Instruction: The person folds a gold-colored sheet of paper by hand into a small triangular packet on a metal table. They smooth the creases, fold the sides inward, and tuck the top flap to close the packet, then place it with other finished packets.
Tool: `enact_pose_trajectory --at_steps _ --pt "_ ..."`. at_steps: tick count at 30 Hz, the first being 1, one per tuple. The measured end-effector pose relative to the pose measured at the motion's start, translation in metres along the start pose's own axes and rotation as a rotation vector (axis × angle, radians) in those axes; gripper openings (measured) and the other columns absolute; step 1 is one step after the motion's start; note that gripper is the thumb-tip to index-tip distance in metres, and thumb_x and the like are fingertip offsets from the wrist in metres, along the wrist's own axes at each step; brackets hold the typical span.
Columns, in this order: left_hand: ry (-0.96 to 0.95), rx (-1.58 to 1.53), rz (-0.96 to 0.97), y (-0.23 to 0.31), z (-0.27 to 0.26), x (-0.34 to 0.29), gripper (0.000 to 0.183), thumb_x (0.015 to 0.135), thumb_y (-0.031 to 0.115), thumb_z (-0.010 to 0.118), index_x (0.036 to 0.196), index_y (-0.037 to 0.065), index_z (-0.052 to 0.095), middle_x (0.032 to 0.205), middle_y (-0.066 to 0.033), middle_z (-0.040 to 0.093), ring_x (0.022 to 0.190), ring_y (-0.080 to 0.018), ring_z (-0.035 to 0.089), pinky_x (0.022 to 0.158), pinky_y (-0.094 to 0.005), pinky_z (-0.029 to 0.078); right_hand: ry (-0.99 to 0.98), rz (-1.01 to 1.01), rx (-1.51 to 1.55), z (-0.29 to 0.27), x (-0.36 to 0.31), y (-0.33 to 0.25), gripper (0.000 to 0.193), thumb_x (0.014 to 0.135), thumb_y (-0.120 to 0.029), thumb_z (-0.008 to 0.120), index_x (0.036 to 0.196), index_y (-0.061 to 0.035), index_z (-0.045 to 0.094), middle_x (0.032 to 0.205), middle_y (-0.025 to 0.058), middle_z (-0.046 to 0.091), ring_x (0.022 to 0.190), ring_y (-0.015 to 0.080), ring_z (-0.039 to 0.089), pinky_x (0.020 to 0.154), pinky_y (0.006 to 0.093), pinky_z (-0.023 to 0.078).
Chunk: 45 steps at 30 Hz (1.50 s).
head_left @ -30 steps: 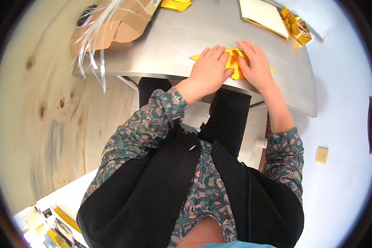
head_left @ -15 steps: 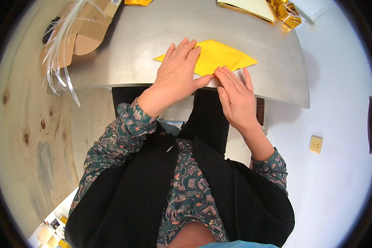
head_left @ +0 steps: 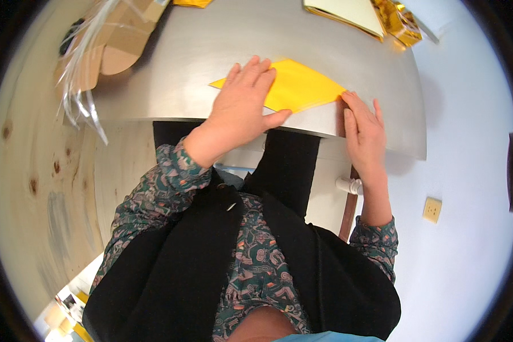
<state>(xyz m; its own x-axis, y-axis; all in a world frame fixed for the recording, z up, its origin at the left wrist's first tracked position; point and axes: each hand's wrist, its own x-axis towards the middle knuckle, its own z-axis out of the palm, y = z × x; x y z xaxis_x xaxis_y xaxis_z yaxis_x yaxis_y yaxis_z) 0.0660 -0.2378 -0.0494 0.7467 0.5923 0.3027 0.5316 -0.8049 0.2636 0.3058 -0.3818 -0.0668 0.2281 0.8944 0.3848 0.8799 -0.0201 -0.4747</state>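
Note:
A folded sheet of yellow paper lies flat on the grey metal tabletop, close to its near edge. It has a wide, pointed shape. My left hand rests flat over its left part, fingers stretched out and the thumb on the lower edge. Beyond that hand a yellow tip sticks out to the left. At the paper's right corner, the fingertips of my right hand touch the edge, with the fingers extended.
A cardboard box with clear plastic strips hanging over it stands at the left. Stacked pale sheets and a shiny gold bundle lie at the far right. Another gold piece is at the far edge.
My right hand has slid right along the paper's lower edge, from near my left thumb to the right corner. My left hand has stayed on the paper.

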Motion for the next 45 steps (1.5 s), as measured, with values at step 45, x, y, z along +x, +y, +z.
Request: enact_pose_trajectory --at_steps 45 --pt "-0.122 0.173 0.227 -0.047 -0.041 -0.018 0.058 0.102 0.051 0.055 0.146 0.014 0.055 0.149 -0.0043 0.055 0.136 -0.0285 0.046 0.123 -0.0586 0.020 -0.109 -0.236 0.024 0.059 0.071 -0.033 0.041 0.103 -0.021 0.051 0.140 -0.0059 0.060 0.150 0.0109 0.055 0.141 0.0316 0.045 0.120 0.0434 0.033"
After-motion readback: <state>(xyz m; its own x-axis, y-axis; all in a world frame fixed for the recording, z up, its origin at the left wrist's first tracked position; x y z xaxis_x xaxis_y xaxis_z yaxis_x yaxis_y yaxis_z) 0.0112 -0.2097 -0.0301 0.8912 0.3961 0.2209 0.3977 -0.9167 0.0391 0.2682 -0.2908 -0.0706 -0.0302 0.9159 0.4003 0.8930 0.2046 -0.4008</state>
